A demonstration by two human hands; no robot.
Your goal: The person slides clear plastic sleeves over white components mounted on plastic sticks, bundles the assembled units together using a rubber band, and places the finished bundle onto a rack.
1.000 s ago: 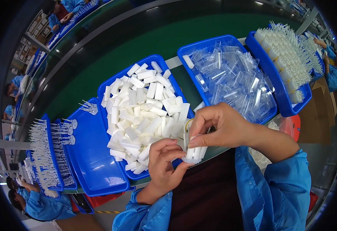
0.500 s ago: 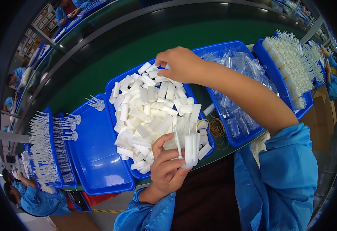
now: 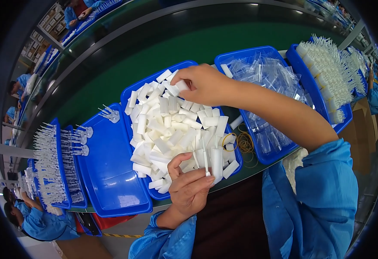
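Nearest to me, the left hand (image 3: 191, 185) was closed around a small bundle of white plastic tubes (image 3: 215, 162), fingers curled under, thumb crooked above, the pieces standing roughly upright at the near edge of the middle blue tray (image 3: 154, 82). Thin stems stuck up from the bundle. They looked light, stiff and smooth, likely to slip against each other, so I judged a grip around the bodies, not the stems, to be the safe one.

Just beyond lay the heap of loose white caps (image 3: 167, 129) filling that tray, hard little pieces that would scatter easily. At its far end the right hand (image 3: 202, 84) was pinched shut on one white cap (image 3: 181, 85), held between thumb and fingertips across its short sides.

To the right, rubber bands (image 3: 243, 142) lay on the table beside a tray of clear sleeves (image 3: 266, 86). Left of the heap sat a nearly bare blue tray (image 3: 107, 168).
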